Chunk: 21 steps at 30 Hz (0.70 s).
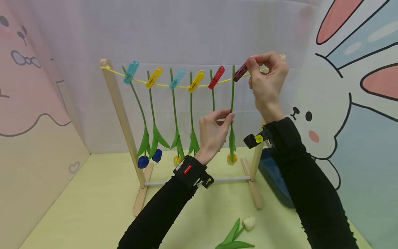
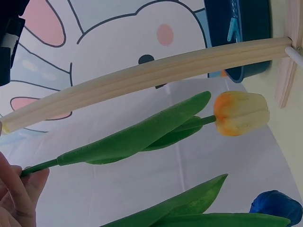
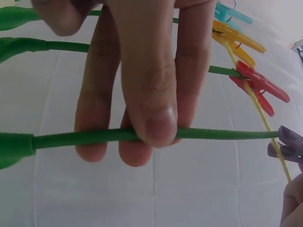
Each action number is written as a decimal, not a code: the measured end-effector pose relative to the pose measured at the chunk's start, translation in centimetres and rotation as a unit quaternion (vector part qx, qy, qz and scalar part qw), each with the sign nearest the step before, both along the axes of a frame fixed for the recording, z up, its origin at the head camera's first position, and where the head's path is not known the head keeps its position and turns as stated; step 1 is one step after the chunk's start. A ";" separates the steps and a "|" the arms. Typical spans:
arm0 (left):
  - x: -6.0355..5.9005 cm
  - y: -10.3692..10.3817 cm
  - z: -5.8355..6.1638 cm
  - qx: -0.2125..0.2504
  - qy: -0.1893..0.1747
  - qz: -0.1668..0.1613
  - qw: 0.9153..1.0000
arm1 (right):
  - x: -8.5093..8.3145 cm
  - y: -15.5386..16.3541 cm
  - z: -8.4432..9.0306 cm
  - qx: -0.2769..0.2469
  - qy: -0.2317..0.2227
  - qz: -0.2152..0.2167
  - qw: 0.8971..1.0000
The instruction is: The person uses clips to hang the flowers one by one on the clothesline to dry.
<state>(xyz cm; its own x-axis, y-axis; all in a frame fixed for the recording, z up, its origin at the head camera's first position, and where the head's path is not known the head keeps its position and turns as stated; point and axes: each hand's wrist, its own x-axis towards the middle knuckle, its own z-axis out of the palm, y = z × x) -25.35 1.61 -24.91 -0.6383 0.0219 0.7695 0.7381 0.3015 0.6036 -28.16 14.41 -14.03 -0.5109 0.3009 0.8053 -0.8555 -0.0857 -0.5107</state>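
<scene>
My left hand pinches the green stem of a yellow-orange artificial tulip, which hangs head down. In the left wrist view, that tulip shows its bloom and long leaves. With thumb and fingers, my right hand grips a dark maroon clothespin at the yellow cord. The clothespin's jaws meet the stem's upper end and the cord in the right wrist view; whether they clamp the stem, I cannot tell. To the left, a red clothespin holds another stem on the cord.
Several more tulips hang from teal and yellow clothespins further left. The cord spans a wooden frame. A white tulip lies on the table near the front. A dark blue bin stands right, behind my right forearm.
</scene>
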 end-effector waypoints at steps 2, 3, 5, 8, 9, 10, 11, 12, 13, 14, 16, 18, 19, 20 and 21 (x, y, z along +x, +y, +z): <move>-0.1 0.0 0.1 -0.004 0.002 0.007 1.000 | 0.1 -0.1 0.0 0.000 -0.016 0.002 1.000; -0.1 0.0 0.1 -0.005 -0.001 0.008 1.000 | 0.1 -0.1 -0.1 0.001 -0.024 0.002 1.000; -0.1 0.0 0.1 -0.006 -0.006 0.011 1.000 | 0.1 -0.1 -0.2 0.007 -0.036 0.000 0.999; -0.1 0.0 0.2 -0.010 -0.009 0.015 1.000 | 0.1 -0.2 -0.3 0.013 -0.045 -0.001 0.999; 0.0 0.0 0.2 -0.012 -0.010 0.016 1.000 | 0.1 -0.1 -0.3 0.014 -0.045 -0.001 0.999; 0.0 -0.1 0.2 -0.012 -0.011 0.017 1.000 | 0.1 -0.1 -0.3 0.016 -0.045 -0.001 0.999; 0.0 0.0 0.3 -0.014 -0.012 0.018 1.000 | 0.1 -0.1 -0.3 0.019 -0.043 -0.001 0.999; 0.0 0.0 0.3 -0.014 -0.013 0.018 1.000 | 0.1 -0.1 -0.3 0.022 -0.042 -0.001 0.999; 0.0 0.0 0.3 -0.014 -0.014 0.018 1.000 | 0.1 0.0 -0.3 0.025 -0.041 -0.001 0.999; 0.0 0.0 0.3 -0.013 -0.015 0.018 1.000 | 0.1 0.0 -0.4 0.029 -0.040 -0.002 0.999; -0.1 0.0 0.3 -0.014 -0.015 0.018 1.000 | 0.0 0.0 -0.4 0.037 -0.038 -0.003 0.999; -0.1 0.0 0.4 -0.014 -0.015 0.020 1.000 | 0.0 0.1 -0.3 0.044 -0.038 -0.003 0.998; -0.1 0.0 0.4 -0.014 -0.015 0.021 1.000 | 0.0 0.1 -0.3 0.047 -0.039 -0.003 0.998; -0.1 0.0 0.4 -0.014 -0.016 0.022 1.000 | 0.0 0.1 -0.3 0.051 -0.039 -0.003 0.998; -0.1 0.0 0.4 -0.015 -0.016 0.023 1.000 | 0.0 0.1 -0.3 0.054 -0.040 -0.003 0.998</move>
